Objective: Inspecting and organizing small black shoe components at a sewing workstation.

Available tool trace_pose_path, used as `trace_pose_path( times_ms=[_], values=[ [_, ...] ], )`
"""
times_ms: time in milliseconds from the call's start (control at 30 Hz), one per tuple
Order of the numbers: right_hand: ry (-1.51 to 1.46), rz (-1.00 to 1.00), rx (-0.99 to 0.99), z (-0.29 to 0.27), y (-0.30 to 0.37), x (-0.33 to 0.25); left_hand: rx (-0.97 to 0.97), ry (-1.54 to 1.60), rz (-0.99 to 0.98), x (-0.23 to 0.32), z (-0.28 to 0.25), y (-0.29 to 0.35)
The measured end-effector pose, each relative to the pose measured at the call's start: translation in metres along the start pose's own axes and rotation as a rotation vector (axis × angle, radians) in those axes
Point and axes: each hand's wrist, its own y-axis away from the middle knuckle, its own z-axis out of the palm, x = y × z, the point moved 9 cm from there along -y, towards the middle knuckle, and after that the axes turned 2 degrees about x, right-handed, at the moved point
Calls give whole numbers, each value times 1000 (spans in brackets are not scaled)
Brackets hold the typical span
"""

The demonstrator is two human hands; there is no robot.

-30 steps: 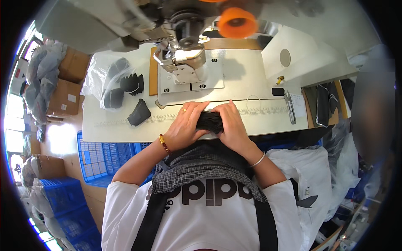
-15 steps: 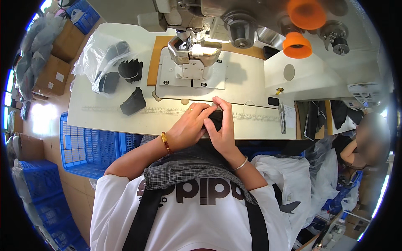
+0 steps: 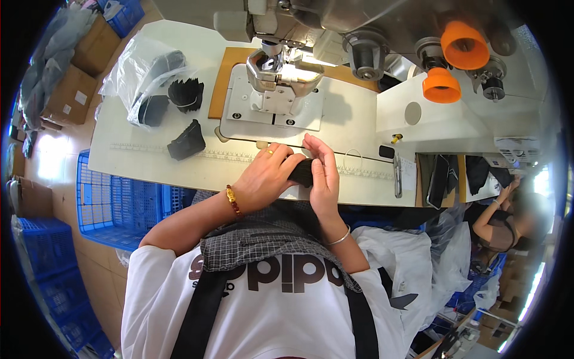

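My left hand [image 3: 266, 177] is closed around a small stack of black fabric pieces [image 3: 302, 173] at the front edge of the white sewing table [image 3: 137, 167]. Beside the stack, my right hand [image 3: 323, 179] has its fingers apart, with the thumb close to the stack's right end. Whether that thumb touches the pieces is hard to see. Straight ahead of both hands stands the sewing machine head [image 3: 281, 81] over its metal plate. To the left lie a dark piece of fabric [image 3: 186, 141] and a tied black bundle [image 3: 186, 94].
A clear plastic bag [image 3: 128, 78] with dark pieces lies at the table's left. Tweezers [image 3: 397, 175] rest at the right. Blue baskets [image 3: 113, 206] stand below the left edge. Orange thread cones [image 3: 441, 85] hang at upper right. Another person [image 3: 493, 227] sits far right.
My right hand has come away from the left one, and its fingers have spread. More of the black stack shows in my left hand. The whole view has shifted slightly.
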Motion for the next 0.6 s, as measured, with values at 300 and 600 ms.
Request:
trace_pose_path(
  times_ms=[300, 600],
  values=[
    [169, -19, -113, 4, 6, -13, 55, 0, 17, -1, 4, -2],
    [161, -24, 50, 7, 12, -7, -3, -274, 114, 11, 10, -6]
  ],
)
